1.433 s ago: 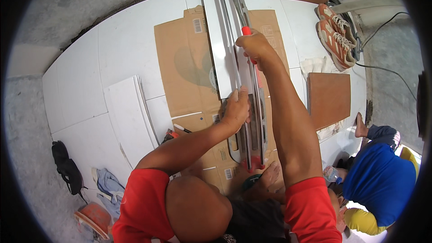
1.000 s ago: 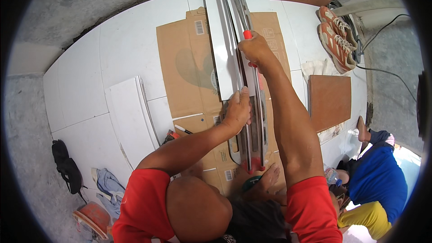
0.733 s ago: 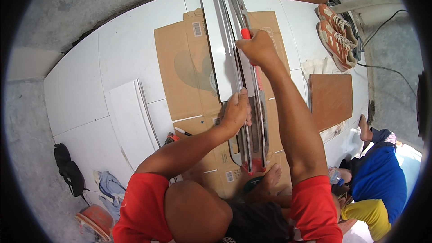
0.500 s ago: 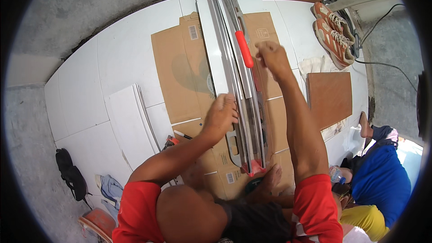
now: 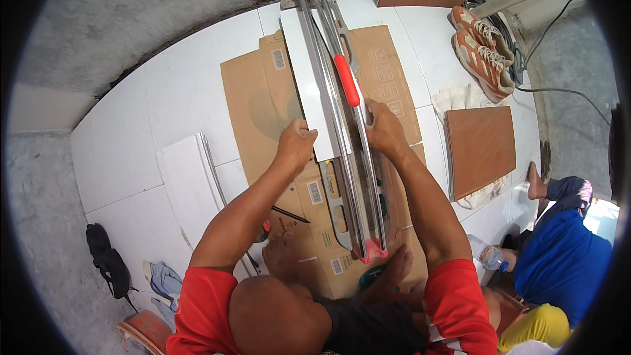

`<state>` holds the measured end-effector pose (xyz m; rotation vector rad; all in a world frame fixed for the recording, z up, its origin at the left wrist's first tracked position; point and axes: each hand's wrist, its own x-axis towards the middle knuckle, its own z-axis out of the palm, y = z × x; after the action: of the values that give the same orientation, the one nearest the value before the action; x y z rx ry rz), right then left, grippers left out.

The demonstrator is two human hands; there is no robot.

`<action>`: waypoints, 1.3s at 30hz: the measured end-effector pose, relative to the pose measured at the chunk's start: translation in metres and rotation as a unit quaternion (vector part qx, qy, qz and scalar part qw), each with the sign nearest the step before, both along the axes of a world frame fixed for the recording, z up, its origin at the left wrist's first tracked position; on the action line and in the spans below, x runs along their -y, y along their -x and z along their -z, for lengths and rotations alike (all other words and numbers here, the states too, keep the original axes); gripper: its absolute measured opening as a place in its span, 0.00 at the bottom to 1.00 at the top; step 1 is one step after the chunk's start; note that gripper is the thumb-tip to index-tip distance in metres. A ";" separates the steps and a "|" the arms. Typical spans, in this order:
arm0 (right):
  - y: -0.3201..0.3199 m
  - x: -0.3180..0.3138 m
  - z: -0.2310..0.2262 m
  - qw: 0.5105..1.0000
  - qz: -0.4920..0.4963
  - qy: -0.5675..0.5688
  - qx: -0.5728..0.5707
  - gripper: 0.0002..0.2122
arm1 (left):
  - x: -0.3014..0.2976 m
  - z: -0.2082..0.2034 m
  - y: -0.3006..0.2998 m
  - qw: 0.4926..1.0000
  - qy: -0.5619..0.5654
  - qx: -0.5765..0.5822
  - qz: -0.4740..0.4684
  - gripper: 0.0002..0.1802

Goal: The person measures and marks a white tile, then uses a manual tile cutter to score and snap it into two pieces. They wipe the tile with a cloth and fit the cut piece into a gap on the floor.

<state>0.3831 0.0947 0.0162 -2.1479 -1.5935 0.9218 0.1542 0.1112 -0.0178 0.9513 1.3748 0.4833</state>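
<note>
A manual tile cutter (image 5: 371, 248) with twin metal rails stretches away from me. Its red handle (image 5: 347, 81) lies along the rails. Under them rests a long white tile (image 5: 309, 85), a wider part showing on the left. My left hand (image 5: 297, 143) grips this tile's left edge near its closer end, thumb on top. On the other side, my right hand (image 5: 384, 128) is closed at the tile's right edge, beside the rail and just below the handle; its fingertips are partly hidden.
Cardboard (image 5: 253, 92) lies beneath the cutter on white floor tiles. A black marker (image 5: 291, 215) is left of the cutter, near stacked white tiles (image 5: 190, 181). Brown tiles (image 5: 480, 151) and shoes (image 5: 483, 56) are at right. Another person in blue (image 5: 559, 250) sits lower right, by a bottle (image 5: 491, 258).
My right hand has come down from beside the handle to the tile's right edge. My left hand has shifted left, off the rails, onto the tile's left edge.
</note>
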 end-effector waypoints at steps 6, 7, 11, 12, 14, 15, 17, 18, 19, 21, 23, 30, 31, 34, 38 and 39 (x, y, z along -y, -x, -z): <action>-0.020 0.006 0.011 0.997 0.067 -0.026 -0.004 0.20 | 0.003 -0.006 0.019 0.999 0.016 -0.027 0.036 0.16; -0.025 0.009 0.009 0.995 0.092 -0.019 -0.022 0.20 | 0.004 -0.008 0.021 0.998 0.021 -0.032 0.047 0.15; -0.056 0.048 0.031 0.988 0.069 -0.070 -0.117 0.18 | 0.014 0.003 0.027 0.998 0.045 0.009 0.041 0.13; -0.060 0.060 0.028 0.986 0.080 -0.064 -0.132 0.18 | 0.014 0.003 0.028 0.999 0.038 0.008 0.038 0.12; -0.068 0.082 0.022 0.980 0.105 -0.054 -0.158 0.16 | 0.014 -0.002 0.029 0.998 0.045 0.000 0.043 0.11; -0.074 0.090 0.015 0.978 0.123 -0.058 -0.156 0.16 | 0.011 -0.011 0.029 0.997 0.058 -0.005 0.056 0.12; -0.081 0.100 0.001 0.973 0.154 -0.072 -0.156 0.16 | 0.005 -0.016 0.035 0.998 0.043 -0.013 0.036 0.13; -0.079 0.100 -0.005 0.965 0.166 -0.084 -0.185 0.16 | 0.004 -0.015 0.043 1.000 0.017 -0.017 0.003 0.14; -0.079 0.100 -0.011 0.962 0.177 -0.085 -0.190 0.16 | 0.002 -0.012 0.046 0.999 -0.009 -0.019 -0.031 0.14; -0.065 0.095 -0.035 0.956 0.194 -0.085 -0.201 0.16 | -0.005 -0.035 0.047 0.986 -0.160 -0.022 -0.043 0.16; -0.046 0.091 -0.056 0.953 0.194 -0.100 -0.212 0.16 | -0.005 -0.083 0.042 0.969 -0.237 0.031 -0.053 0.17; 0.114 0.094 -0.110 0.871 0.118 -0.184 -0.440 0.16 | 0.015 -0.194 -0.001 0.927 -0.261 0.268 0.028 0.27; 0.122 0.094 -0.112 0.892 0.048 -0.161 -0.420 0.18 | 0.009 -0.195 0.011 0.933 -0.254 0.255 0.019 0.21; 0.135 0.083 -0.126 0.918 -0.103 -0.111 -0.367 0.26 | 0.012 -0.199 0.068 0.938 -0.330 0.110 -0.007 0.16; 0.115 0.034 -0.172 0.840 0.054 -0.252 -0.477 0.33 | 0.031 -0.190 0.136 0.884 -0.460 -0.084 -0.014 0.12; 0.114 0.023 -0.184 0.823 0.079 -0.264 -0.497 0.33 | 0.036 -0.192 0.153 0.864 -0.486 -0.136 -0.009 0.12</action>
<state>0.2689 0.0718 0.1998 -1.0551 -0.9318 1.0964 0.0016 0.0750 0.1737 1.8785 1.3737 1.1478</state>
